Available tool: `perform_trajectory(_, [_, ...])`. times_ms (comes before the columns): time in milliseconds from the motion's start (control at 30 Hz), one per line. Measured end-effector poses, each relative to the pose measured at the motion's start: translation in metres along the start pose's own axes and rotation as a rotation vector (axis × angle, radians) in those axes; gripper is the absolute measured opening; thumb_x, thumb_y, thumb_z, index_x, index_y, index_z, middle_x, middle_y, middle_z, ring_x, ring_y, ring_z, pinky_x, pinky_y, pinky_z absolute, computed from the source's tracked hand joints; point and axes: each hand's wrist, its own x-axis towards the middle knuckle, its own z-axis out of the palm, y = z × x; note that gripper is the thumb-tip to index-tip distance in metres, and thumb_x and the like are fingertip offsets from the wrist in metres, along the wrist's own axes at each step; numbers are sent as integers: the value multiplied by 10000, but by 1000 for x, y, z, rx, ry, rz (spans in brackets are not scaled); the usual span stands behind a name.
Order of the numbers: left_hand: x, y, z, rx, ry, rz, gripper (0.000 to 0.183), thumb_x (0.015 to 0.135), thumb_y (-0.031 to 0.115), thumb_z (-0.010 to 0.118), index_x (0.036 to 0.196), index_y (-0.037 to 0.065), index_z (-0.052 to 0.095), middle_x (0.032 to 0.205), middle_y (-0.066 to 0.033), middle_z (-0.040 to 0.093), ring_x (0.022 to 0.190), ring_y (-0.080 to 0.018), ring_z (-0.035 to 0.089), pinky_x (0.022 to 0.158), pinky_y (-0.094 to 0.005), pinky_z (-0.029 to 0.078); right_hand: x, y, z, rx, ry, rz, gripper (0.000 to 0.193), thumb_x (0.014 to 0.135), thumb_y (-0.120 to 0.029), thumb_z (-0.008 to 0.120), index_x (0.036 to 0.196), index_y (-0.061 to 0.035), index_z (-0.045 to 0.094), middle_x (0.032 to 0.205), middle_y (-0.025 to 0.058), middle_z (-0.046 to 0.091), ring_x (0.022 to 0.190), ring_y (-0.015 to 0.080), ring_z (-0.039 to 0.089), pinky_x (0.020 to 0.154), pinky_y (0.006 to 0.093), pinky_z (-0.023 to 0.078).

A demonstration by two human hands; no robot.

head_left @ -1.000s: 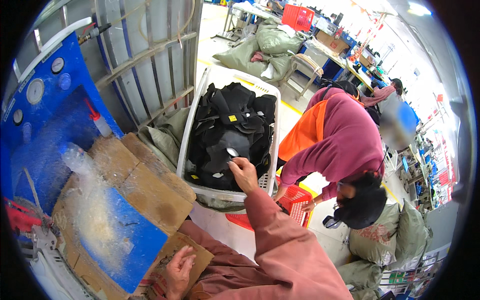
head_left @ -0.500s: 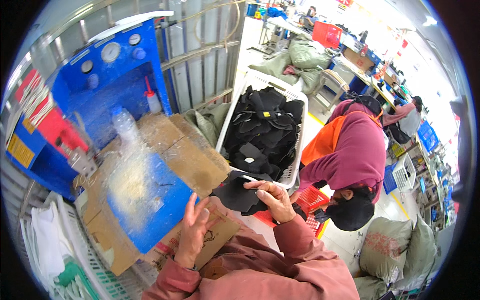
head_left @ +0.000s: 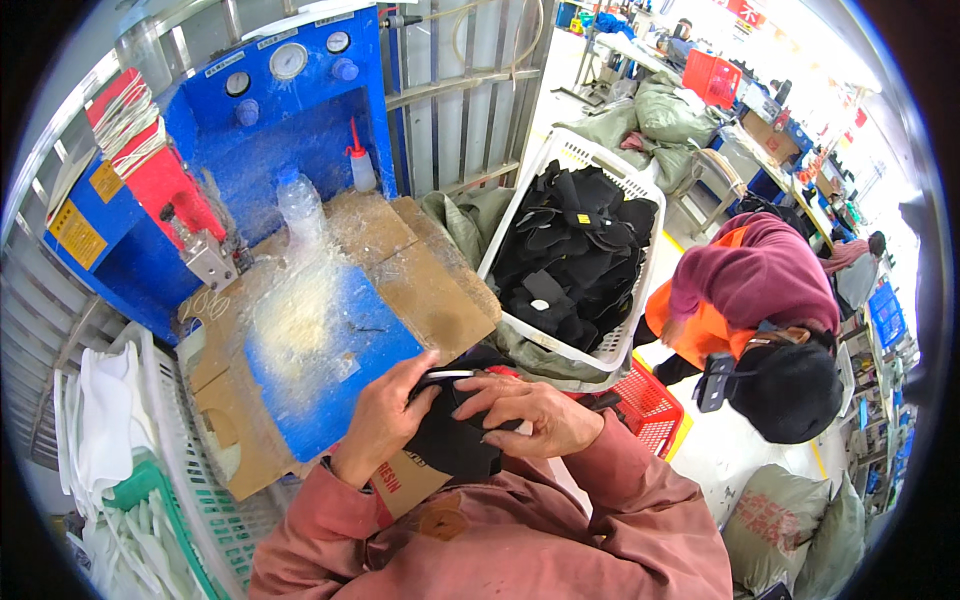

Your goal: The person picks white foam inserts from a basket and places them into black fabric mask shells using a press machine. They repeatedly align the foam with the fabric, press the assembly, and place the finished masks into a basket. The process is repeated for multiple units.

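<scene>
A limp black fabric piece (head_left: 455, 440) with a white strip along its upper edge hangs between my two hands, low in front of me. My left hand (head_left: 385, 420) is closed on its left side, with the fingers pinching near the white strip. My right hand (head_left: 545, 415) has its fingers curled over the right side of the same piece. A second small white bit shows under the right fingers. Just left of my left hand lies a blue board (head_left: 330, 370) strewn with pale powder.
A blue machine (head_left: 290, 120) with gauges and a red arm (head_left: 165, 165) stands at the left. Cardboard (head_left: 440, 290) surrounds the board. Beyond my hands, a white basket (head_left: 510, 225) holds several black pieces. A co-worker (head_left: 750, 290) bends over at the right, near a red crate (head_left: 655, 410).
My left hand, open and empty before, has closed on the black piece. My right hand has brought the piece lower and toward me. The co-worker has moved away from the red crate.
</scene>
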Motion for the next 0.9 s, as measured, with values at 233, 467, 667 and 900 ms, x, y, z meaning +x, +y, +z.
perform_trajectory(233, [9,-25,-29,-581,322,-442,296,990,102,577,1261,0,639,1025,-62,706,899,-145,684,686,-288,603,-14,33,-21,-278,199,115,127,819,-23,697,942,-12,668,1183,154,656,1229,373,564,1011,480,469])
perform_trajectory(467, [-5,-22,-28,-299,460,-395,356,991,104,604,1331,-1,598,1093,-71,684,902,-156,667,729,-276,552,6,45,-16,-417,590,311,199,828,8,673,1026,21,665,1131,173,669,1031,339,663,876,380,532])
perform_trajectory(667, [4,-8,-34,-34,374,-305,434,955,50,632,1384,81,571,1069,-194,718,915,-183,700,781,-320,539,47,15,-10,-531,519,100,413,801,-39,739,1197,-6,628,1164,186,669,1041,336,663,892,383,529])
perform_trajectory(900, [32,-2,-67,-126,-14,-173,524,931,23,647,1429,125,523,1107,-136,736,970,-195,709,864,-330,531,87,28,-8,81,276,338,650,835,-209,792,1394,-21,519,1060,166,699,1016,226,653,922,347,507])
